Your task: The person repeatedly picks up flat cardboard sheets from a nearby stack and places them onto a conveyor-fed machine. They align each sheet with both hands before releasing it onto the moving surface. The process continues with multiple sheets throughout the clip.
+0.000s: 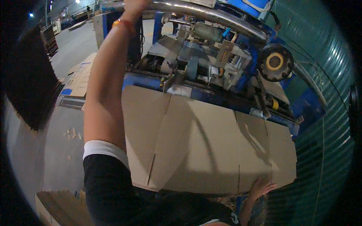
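A large flat cardboard sheet (211,147), with slots and crease lines, lies in front of a blue machine (211,71). Its far edge meets the machine's front. At the sheet's near right edge, my right hand (261,188) rests with fingers stretched out and apart. My left arm reaches far up over the sheet's left side. At the top of the picture my left hand (136,4) is at a shiny metal bar (188,9); its fingers are cut off by the picture's edge.
A black handwheel with a yellow hub (274,61) is on the machine's right. Green corrugated wall (320,150) runs along the right. Stacked cardboard (32,75) stands at left, printed cardboard (79,81) beside the machine, another stack (62,207) at lower left. Scraps (72,132) litter the floor.
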`<state>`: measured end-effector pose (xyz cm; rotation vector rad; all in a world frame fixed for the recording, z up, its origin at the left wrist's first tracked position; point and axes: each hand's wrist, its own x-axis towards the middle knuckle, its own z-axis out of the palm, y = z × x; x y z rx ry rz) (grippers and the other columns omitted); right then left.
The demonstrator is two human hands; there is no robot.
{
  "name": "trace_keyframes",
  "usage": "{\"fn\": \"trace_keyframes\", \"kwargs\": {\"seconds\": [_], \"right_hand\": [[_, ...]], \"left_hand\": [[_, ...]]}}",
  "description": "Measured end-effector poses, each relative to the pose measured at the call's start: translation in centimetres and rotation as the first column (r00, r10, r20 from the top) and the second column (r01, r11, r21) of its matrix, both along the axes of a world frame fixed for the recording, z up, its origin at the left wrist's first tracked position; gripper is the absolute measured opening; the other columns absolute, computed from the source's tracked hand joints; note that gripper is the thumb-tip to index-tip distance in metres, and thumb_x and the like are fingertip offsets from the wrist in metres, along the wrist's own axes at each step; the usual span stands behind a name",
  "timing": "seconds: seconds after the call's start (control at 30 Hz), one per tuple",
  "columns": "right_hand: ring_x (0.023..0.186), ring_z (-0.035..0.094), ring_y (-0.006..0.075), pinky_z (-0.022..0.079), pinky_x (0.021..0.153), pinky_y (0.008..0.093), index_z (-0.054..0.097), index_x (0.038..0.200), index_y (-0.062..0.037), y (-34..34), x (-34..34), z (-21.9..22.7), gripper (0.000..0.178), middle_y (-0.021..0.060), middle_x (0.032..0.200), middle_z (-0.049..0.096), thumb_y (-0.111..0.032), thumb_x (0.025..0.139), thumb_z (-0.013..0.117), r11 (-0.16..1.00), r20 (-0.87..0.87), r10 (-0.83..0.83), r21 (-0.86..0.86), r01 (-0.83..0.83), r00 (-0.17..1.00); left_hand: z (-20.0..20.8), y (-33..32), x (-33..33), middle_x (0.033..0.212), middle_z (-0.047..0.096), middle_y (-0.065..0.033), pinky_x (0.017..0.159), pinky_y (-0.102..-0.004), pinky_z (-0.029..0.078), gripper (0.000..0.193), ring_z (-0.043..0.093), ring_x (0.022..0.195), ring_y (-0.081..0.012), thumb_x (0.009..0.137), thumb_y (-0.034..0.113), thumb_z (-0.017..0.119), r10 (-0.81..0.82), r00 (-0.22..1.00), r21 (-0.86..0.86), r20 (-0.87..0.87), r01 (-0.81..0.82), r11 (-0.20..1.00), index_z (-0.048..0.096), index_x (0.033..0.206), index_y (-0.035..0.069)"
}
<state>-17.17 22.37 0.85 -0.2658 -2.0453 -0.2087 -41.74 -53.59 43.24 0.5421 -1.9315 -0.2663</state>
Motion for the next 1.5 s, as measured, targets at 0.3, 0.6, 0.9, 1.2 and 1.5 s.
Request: {"fn": "trace_keyframes", "kwargs": {"seconds": [0.3,0.6,0.9,1.2,1.5], "right_hand": [[0.117,0.040,0.0313,0.036,0.097,0.0437,0.037,0.130,0.0023,4.4,-1.2,2.6,0.057,0.0185,0.132,0.039,-0.031,0.088,0.057,0.443,-0.151,0.314,-0.850,-0.285,0.937],[0.123,0.033,0.0292,0.027,0.102,0.0386,0.035,0.132,0.0018,4.8,-0.8,4.9,0.059,0.0184,0.135,0.034,-0.029,0.086,0.057,0.670,0.093,0.177,-0.741,-0.051,0.980],[0.133,0.020,0.0374,0.022,0.107,0.0426,0.022,0.138,0.0027,7.6,-1.9,3.7,0.071,0.0252,0.145,0.017,-0.017,0.082,0.060,0.594,-0.194,0.202,-0.755,-0.278,0.960],[0.135,0.014,0.0406,0.018,0.107,0.0415,0.025,0.138,0.0014,8.5,-4.7,5.5,0.077,0.0314,0.143,0.013,-0.034,0.080,0.061,0.700,0.112,-0.035,-0.706,0.105,0.993],[0.135,0.007,0.0440,0.018,0.106,0.0513,0.030,0.136,-0.0012,6.6,-2.9,8.6,0.082,0.0321,0.143,0.005,-0.041,0.074,0.065,0.638,0.097,-0.012,-0.766,0.083,0.995]], "left_hand": [[-20.6,11.5,27.9,0.136,0.036,-0.0221,0.105,-0.0385,0.027,0.071,0.035,0.126,-0.0340,0.078,0.010,0.066,-0.464,0.880,-0.087,0.100,0.472,0.877,0.028,0.137,-0.001],[-31.4,17.3,39.6,0.137,0.034,-0.0248,0.107,-0.0370,0.024,0.061,0.033,0.128,-0.0337,0.092,0.035,0.048,0.168,0.985,0.438,0.042,-0.169,0.883,0.034,0.130,-0.011],[-33.1,20.1,36.8,0.134,0.040,-0.0198,0.104,-0.0373,0.029,0.055,0.038,0.124,-0.0308,0.091,0.035,0.050,0.098,0.995,0.568,-0.014,-0.073,0.820,0.043,0.127,-0.006],[-34.0,16.9,36.7,0.133,0.043,-0.0165,0.103,-0.0390,0.031,0.050,0.040,0.123,-0.0289,0.090,0.033,0.049,0.234,0.965,0.374,0.122,-0.263,0.889,0.047,0.126,-0.002],[-32.1,11.0,37.0,0.131,0.046,-0.0132,0.102,-0.0406,0.032,0.045,0.042,0.122,-0.0271,0.089,0.031,0.048,0.168,0.957,0.307,0.237,-0.238,0.921,0.051,0.124,0.002]]}}
